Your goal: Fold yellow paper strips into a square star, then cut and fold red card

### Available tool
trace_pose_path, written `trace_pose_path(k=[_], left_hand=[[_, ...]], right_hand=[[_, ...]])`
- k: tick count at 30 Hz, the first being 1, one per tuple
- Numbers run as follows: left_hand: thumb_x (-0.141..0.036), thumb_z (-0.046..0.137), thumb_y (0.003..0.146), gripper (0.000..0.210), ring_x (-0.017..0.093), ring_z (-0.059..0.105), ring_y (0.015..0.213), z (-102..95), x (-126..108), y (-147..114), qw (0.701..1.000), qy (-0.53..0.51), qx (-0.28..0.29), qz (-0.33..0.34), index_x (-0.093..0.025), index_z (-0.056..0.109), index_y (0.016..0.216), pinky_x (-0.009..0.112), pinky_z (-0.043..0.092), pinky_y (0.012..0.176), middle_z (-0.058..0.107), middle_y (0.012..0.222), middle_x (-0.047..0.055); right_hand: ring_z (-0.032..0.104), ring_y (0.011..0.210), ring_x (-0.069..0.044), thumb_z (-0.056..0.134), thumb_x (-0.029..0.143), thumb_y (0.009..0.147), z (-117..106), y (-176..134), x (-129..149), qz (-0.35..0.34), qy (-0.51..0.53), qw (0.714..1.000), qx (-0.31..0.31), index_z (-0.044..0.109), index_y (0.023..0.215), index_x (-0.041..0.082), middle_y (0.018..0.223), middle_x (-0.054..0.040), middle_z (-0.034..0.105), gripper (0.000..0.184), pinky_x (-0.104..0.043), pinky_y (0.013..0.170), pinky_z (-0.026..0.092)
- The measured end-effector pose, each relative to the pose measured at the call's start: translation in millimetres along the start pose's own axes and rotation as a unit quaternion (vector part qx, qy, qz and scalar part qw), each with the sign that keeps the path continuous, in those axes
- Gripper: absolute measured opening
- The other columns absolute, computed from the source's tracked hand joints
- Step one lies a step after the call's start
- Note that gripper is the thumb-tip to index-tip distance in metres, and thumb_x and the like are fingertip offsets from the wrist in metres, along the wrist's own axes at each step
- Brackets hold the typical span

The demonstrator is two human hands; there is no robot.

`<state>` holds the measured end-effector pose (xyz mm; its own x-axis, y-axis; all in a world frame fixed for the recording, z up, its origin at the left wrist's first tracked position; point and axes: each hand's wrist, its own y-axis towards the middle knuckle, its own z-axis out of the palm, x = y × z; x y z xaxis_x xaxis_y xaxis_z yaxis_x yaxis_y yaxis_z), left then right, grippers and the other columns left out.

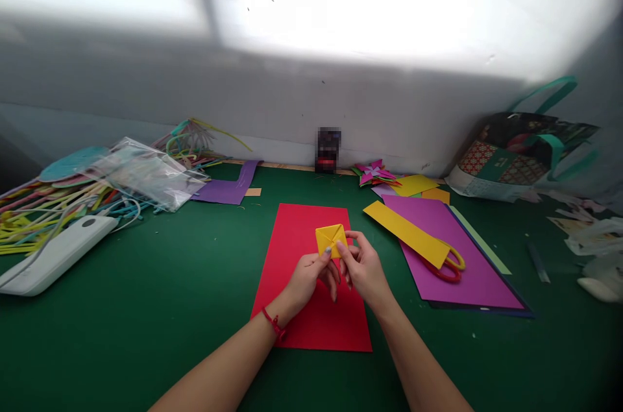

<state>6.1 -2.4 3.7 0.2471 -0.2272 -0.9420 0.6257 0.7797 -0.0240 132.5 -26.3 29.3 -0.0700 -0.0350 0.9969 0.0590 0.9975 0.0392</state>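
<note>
Yellow folded square (327,237), just one, pinched by left hand (306,277) and right hand (365,270) above one red sheet (299,225).

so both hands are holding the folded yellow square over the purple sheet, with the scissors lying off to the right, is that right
Not quite: the colour of the sheet is wrong. The head view shows the left hand and right hand holding the folded yellow square over the red sheet, with the scissors lying off to the right.
</note>
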Motion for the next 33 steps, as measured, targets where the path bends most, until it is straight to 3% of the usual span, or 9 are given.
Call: trace_pose_path(k=[4,9,15,22,27,33], left_hand=[[-0.049,0.035,0.085,0.047,0.014,0.057,0.048,-0.5,-1,2,0.999,-0.008,-0.032,-0.013,-0.01,0.058,0.072,0.026,0.046,0.051,0.059,0.059,0.005],[-0.044,0.051,0.079,0.034,0.014,0.056,0.054,-5.7,-5,2,0.99,0.059,-0.124,0.029,-0.011,0.057,0.074,0.025,0.046,0.054,0.057,0.063,0.003],[-0.042,0.051,0.08,0.029,0.012,0.055,0.054,-4.4,-8,0,0.985,0.06,-0.149,0.063,-0.013,0.055,0.08,0.025,0.045,0.054,0.055,0.064,0.001],[-0.039,0.051,0.081,0.027,0.013,0.055,0.055,-3.5,-11,0,0.982,0.056,-0.167,0.073,-0.013,0.055,0.08,0.025,0.046,0.055,0.057,0.065,0.002],[-0.041,0.052,0.079,0.029,0.012,0.054,0.054,-5.2,-13,0,0.975,0.042,-0.2,0.084,-0.013,0.056,0.079,0.024,0.045,0.053,0.057,0.066,0.001],[-0.041,0.055,0.077,0.03,0.013,0.056,0.056,-2.5,-13,-1,0.973,0.049,-0.213,0.079,-0.013,0.059,0.083,0.024,0.046,0.053,0.058,0.069,0.002]], right_hand=[[0.035,0.035,-0.007,0.049,0.042,0.083,-1,0,1,-0.022,-0.014,1.0,-0.016,0.047,0.097,0.022,0.046,0.0081,0.043,0.025,-0.017,0.032,0.028],[0.035,0.034,-0.008,0.05,0.046,0.08,-5,1,-1,0.002,-0.007,1.0,0.031,0.05,0.098,0.02,0.044,0.0076,0.044,0.032,-0.019,0.032,0.03],[0.042,0.037,-0.01,0.05,0.043,0.081,-2,1,-1,-0.015,0.009,1.0,0.008,0.044,0.11,0.024,0.051,0.006,0.051,0.036,-0.02,0.036,0.035],[0.046,0.047,-0.01,0.054,0.037,0.081,5,-2,-1,-0.056,0.023,0.998,-0.032,0.046,0.099,0.026,0.058,0.0053,0.05,0.023,-0.019,0.04,0.038],[0.053,0.063,-0.014,0.051,0.04,0.082,7,0,-4,-0.042,0.05,0.998,0.007,0.051,0.087,0.022,0.072,-0.0005,0.054,0.018,-0.019,0.041,0.041],[0.055,0.079,-0.016,0.053,0.04,0.081,6,3,0,0.004,0.127,0.991,0.042,0.051,0.075,0.019,0.097,-0.0042,0.054,0.021,-0.023,0.054,0.048]])
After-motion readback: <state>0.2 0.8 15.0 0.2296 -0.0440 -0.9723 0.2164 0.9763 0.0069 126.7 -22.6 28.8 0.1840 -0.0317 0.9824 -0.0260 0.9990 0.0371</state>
